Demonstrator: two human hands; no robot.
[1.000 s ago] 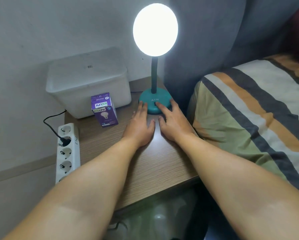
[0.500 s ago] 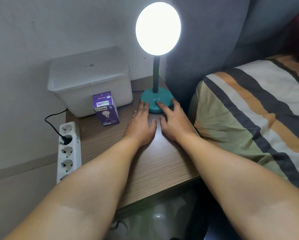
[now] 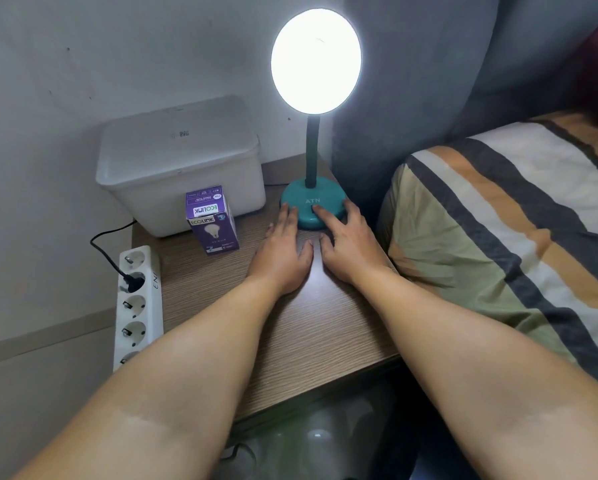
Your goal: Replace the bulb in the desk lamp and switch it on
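Note:
A teal desk lamp stands at the back of the wooden bedside table [image 3: 290, 327]; its round head [image 3: 315, 60] glows bright white above the teal base [image 3: 308, 207]. My left hand [image 3: 282, 254] lies flat on the table, fingertips touching the base's left edge. My right hand [image 3: 348, 247] rests beside it, its index finger on the dark button at the front of the base, other fingers spread along the right rim. Neither hand holds anything. A purple bulb box [image 3: 211, 220] stands upright to the left of my left hand.
A white lidded plastic bin [image 3: 180, 161] sits at the table's back left against the wall. A white power strip [image 3: 136, 303] with one black plug in it runs along the table's left side. A striped bed cover [image 3: 505, 244] lies close on the right.
The lamp stays lit and both hands keep their places at the base. Only the camera has shifted slightly.

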